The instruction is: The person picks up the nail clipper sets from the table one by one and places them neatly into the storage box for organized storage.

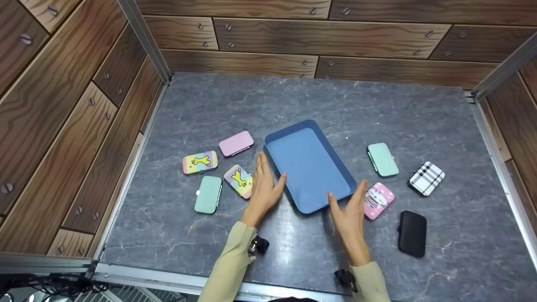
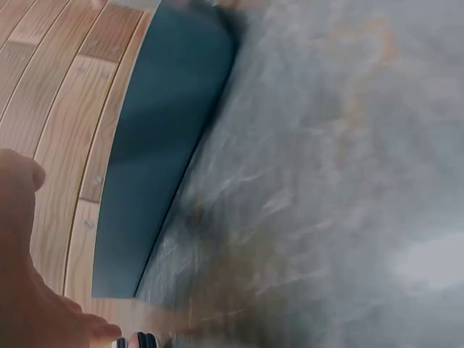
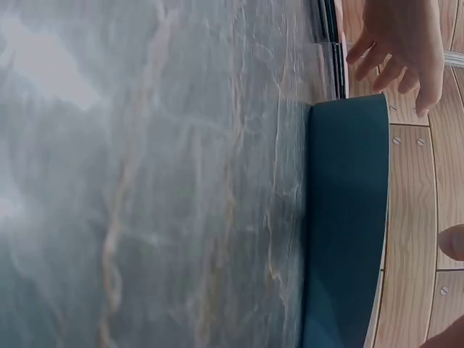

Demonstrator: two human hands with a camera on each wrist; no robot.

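In the head view a shallow blue rectangular tray (image 1: 308, 167) lies tilted at an angle on the grey marbled tabletop, nothing inside it. My left hand (image 1: 265, 184) is at its left side, fingers extended and thumb toward the tray wall. On the opposite side, my right hand (image 1: 349, 214) spreads thumb and fingers around the near right corner. Right by the left hand is a striped small clasp case with a yellow cartoon animal (image 1: 240, 181); a pink cartoon case (image 1: 377, 200) lies beside the right fingers. Both wrist views show the tray's outer wall (image 2: 163, 138) (image 3: 344, 217) close up.
Left of the tray lie a plain pink case (image 1: 236, 143), another cartoon case (image 1: 200, 162) and a mint case (image 1: 208, 194). To the right are a mint case (image 1: 382, 159), a plaid case (image 1: 426, 178) and a black case (image 1: 412, 233). Wood-patterned walls (image 1: 293, 35) enclose the table.
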